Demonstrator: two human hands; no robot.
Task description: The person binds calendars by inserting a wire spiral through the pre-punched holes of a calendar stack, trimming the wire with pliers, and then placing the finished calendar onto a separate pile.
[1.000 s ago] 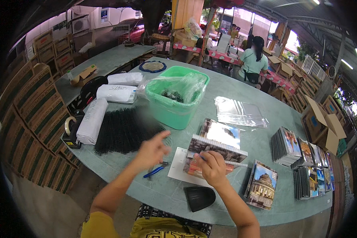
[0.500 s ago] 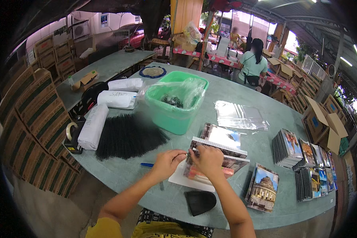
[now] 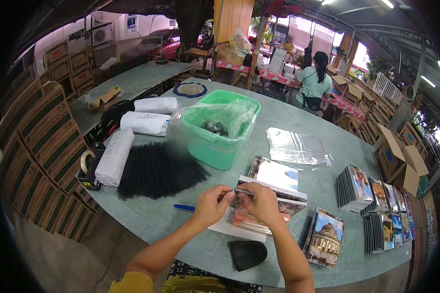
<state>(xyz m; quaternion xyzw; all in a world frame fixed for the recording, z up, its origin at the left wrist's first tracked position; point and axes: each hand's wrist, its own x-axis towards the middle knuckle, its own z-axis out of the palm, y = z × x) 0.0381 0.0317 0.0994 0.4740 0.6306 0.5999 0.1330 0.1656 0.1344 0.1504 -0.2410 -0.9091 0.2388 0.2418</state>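
At the frame's centre right, the notebook (image 3: 297, 205) stands tilted, its long axis running left to right and dipping rightward, perforated edge uppermost. The left hand (image 3: 214, 202) is closed in a pinch at its left end, contents hidden; the right hand (image 3: 260, 201) pinches a small dark piece (image 3: 244, 192). Springy black coils (image 3: 156, 172) fan across the smooth green table (image 3: 278, 115).

From the left side of the wearer's head, the view looks down and ahead, upright. The forearms (image 3: 171, 242) enter at its lower edge; the left hand (image 3: 212, 204) and right hand (image 3: 260, 201) sit close, just below its middle. The wide fisheye spans the green table (image 3: 288, 115), reaches a co-worker (image 3: 313, 82) well beyond, and bends the carton stacks (image 3: 39, 156) at its left.
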